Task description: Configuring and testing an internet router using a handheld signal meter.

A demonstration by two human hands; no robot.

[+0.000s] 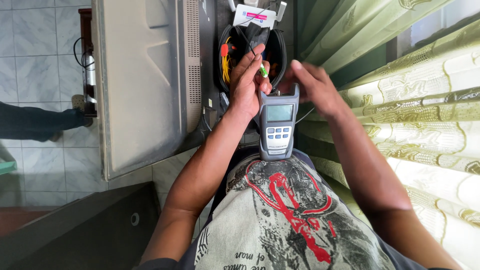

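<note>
At frame centre, the left hand [248,82] pinches a green connector [263,70] above the grey meter [278,125]; the right hand [315,85], fingers curled, steadies it; the plug should enter straight.

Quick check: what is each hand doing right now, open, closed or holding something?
Left hand: closed, pinching a green connector at the top of the grey handheld meter.
Right hand: fingers curled at the meter's top; grip cannot be told.

A grey handheld meter [278,124] with a small blank screen and blue-grey buttons stands upright against the person's belly, its top end between the fingertips of both hands. A green-tipped connector [263,71] sits pinched in the left fingers [256,62], just above the meter's top.
</note>
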